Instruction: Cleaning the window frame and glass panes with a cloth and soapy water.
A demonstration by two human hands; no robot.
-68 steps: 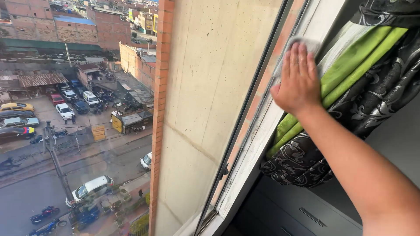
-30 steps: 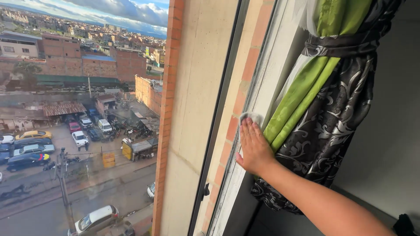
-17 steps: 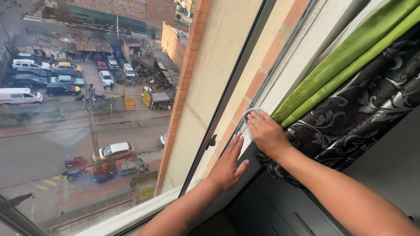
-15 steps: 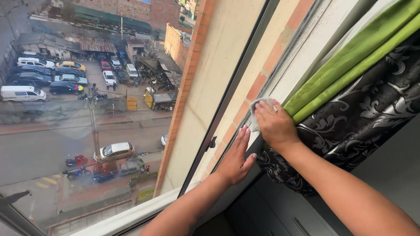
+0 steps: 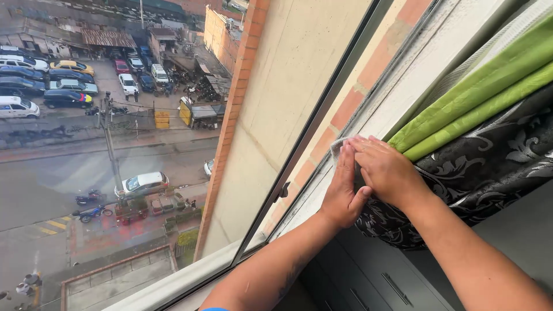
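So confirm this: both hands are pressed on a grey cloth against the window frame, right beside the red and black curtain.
Not quite. The curtain is green and black, not red and black, as the head view shows. The rest holds: the left hand and right hand both press on the grey cloth against the window frame.

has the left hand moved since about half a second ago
Yes. The left hand has come up the white window frame and now lies flat beside the right hand at the grey cloth, instead of below it.
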